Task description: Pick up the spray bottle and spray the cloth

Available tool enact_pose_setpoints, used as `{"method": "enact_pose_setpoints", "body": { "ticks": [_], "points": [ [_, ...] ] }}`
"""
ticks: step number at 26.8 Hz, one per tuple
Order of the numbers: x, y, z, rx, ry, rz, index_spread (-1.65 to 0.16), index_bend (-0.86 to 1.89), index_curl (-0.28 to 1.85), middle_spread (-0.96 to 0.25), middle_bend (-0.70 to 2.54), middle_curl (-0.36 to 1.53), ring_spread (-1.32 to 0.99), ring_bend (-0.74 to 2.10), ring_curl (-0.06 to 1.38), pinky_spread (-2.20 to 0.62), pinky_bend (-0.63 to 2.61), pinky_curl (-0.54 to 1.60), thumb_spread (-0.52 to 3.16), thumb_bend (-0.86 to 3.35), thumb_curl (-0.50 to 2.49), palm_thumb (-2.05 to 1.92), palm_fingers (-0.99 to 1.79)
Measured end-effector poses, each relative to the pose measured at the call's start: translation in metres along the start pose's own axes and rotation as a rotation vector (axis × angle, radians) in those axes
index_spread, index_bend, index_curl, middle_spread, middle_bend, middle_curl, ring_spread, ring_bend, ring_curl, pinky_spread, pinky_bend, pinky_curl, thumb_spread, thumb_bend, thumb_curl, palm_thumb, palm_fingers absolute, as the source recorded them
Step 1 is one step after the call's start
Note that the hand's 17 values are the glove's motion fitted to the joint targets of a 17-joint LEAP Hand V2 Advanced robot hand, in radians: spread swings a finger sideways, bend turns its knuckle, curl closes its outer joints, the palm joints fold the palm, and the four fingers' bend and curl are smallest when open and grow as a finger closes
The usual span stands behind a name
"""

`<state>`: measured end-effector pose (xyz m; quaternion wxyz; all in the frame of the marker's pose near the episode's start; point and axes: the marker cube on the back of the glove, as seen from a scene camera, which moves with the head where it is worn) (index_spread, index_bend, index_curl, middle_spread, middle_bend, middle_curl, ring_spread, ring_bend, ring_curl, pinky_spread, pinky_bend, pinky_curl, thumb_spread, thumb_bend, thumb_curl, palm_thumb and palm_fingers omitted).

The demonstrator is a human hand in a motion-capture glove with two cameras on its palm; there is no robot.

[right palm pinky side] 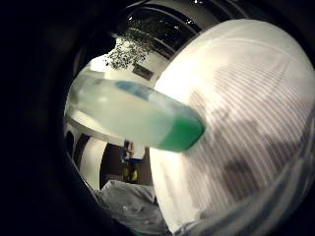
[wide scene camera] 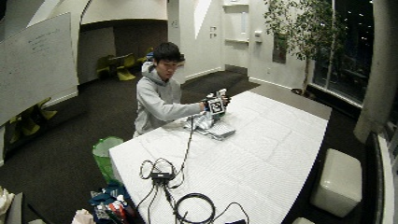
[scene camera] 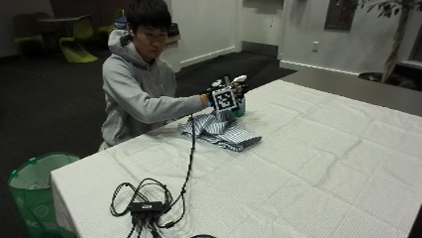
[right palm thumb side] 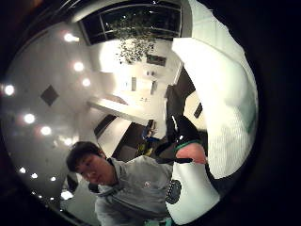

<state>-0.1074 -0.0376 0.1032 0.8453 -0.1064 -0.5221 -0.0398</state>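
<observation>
One translucent spray bottle, green base, striped cloth below

Open tabletop on the far side of the cloth

Blocked near the front edge by a cable bundle; spray bottle upright just behind the cloth.

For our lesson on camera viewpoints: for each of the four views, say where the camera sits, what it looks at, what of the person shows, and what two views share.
Little-finger palm view: on the right hand, looking at the spray bottle close by and the white tablecloth; grey hoodie shows.
Thumb palm view: same palm, looking back at the person and ceiling; a fingertip shows.
Outside view: across the table, on the person, right hand and striped cloth.
Wide outside view: farther back and higher, whole room.
Both outside views share the cloth and hand.
</observation>
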Motion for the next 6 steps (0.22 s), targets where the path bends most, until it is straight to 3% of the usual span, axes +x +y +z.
{"method": "enact_pose_setpoints", "body": {
  "ticks": [6],
  "points": [
    [-0.015, 0.051, -0.021, -0.134, 0.07, -0.056, -0.27, 0.08, 0.34, -0.04, 0.28, 0.38, -0.03, 0.43, 0.33, 0.1, 0.54, 0.38, 0.9, -0.03, 0.56, 0.82, 0.25]
  ]
}}
